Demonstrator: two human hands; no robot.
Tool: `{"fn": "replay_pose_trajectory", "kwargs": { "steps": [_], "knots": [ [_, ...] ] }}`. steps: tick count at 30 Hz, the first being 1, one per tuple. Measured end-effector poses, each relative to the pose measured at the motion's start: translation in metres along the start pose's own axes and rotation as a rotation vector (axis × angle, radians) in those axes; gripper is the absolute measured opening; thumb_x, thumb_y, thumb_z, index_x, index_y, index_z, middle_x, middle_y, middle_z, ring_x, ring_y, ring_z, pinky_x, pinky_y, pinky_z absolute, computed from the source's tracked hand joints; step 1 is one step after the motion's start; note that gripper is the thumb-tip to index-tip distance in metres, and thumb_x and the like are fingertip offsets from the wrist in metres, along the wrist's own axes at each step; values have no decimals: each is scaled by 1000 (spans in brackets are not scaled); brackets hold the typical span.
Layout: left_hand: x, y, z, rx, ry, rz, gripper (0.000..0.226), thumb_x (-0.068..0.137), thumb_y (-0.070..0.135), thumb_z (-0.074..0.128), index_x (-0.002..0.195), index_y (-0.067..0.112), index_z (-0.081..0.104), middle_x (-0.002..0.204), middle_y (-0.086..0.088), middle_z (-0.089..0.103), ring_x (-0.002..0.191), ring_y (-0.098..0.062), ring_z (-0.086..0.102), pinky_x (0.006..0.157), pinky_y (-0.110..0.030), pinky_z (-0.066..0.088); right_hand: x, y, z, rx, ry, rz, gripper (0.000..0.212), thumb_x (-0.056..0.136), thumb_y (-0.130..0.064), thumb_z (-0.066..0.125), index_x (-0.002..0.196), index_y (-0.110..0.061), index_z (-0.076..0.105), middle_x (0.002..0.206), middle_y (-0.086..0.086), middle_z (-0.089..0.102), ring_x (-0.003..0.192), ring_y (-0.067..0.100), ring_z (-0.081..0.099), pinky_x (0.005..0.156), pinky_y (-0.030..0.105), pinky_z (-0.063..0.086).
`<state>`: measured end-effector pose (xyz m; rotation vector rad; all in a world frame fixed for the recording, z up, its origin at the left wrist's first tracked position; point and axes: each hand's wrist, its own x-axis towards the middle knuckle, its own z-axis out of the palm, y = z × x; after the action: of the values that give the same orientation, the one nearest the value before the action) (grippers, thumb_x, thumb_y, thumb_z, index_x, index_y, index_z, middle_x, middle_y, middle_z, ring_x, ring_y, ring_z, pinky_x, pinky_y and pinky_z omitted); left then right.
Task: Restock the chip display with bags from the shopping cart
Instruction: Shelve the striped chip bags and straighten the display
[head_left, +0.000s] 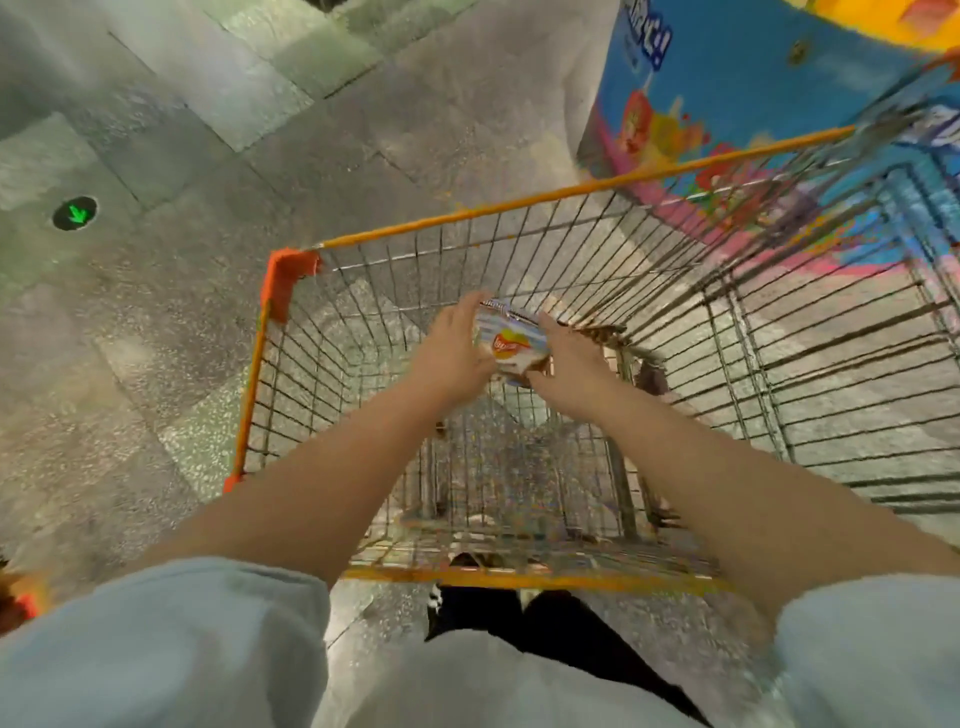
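A floor (171, 130) of grey speckled stone slabs, laid at an angle with thin dark joints, carries everything in view. On it stands a wire shopping cart (467, 215) with an orange rim and an orange corner guard at its far left corner. Just beyond the cart's far right side stands a blue printed display stand (727, 73). Well to the cart's left, a round marker with a green arrow (75, 213) sits in the floor.
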<state>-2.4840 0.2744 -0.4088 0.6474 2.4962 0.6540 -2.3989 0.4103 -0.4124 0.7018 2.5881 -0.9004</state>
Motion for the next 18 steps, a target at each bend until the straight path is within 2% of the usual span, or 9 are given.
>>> {"fn": "replay_pose_trajectory", "kwargs": {
  "steps": [3,5,6,9,12,15,18],
  "knots": [
    [43,-41,31,137,-71,19,83,89,32,62,151,31,7,156,-12,18,138,-34,31,103,-48,38,42,29,25,-160,-112,-29,87,91,-32,60,152,-25,-1,124,14,56,109,35,53,83,37,49],
    [69,-66,52,203,-163,6,93,87,32,66,151,35,-1,158,-14,10,136,-39,34,103,-49,39,65,49,42,-248,-175,-34,87,92,-33,56,151,-26,-7,103,11,58,91,30,54,65,34,45],
    [81,-76,62,242,-210,1,97,86,29,66,151,37,-6,159,-16,4,135,-40,36,102,-48,40,77,60,51,-291,-189,-39,88,92,-34,54,151,-27,-11,102,12,58,87,29,54,63,34,45],
    [119,-94,89,373,-256,32,104,86,24,64,148,37,-18,158,-21,-3,131,-41,40,99,-47,45,107,87,78,-340,-218,-16,92,92,-40,51,147,-31,-22,129,23,48,102,36,57,79,40,49],
    [146,-103,113,418,-273,34,98,90,34,58,147,36,-21,157,-23,-2,118,-44,51,94,-45,48,128,107,101,-329,-210,-28,102,91,-43,52,131,-39,-42,152,25,20,113,41,54,94,47,46],
    [161,-111,131,351,-258,103,99,89,36,59,142,44,-23,157,-24,-10,122,-48,46,90,-47,48,144,119,115,-248,-176,-38,107,90,-44,56,111,-48,-49,157,23,0,117,40,54,99,50,43],
    [162,-108,138,196,-230,52,102,87,21,66,138,47,-19,154,-20,-27,130,-38,44,97,-37,43,153,121,120,-120,-116,-18,105,89,-37,58,114,-50,-42,158,19,2,123,39,49,95,40,45]
  ]
}}
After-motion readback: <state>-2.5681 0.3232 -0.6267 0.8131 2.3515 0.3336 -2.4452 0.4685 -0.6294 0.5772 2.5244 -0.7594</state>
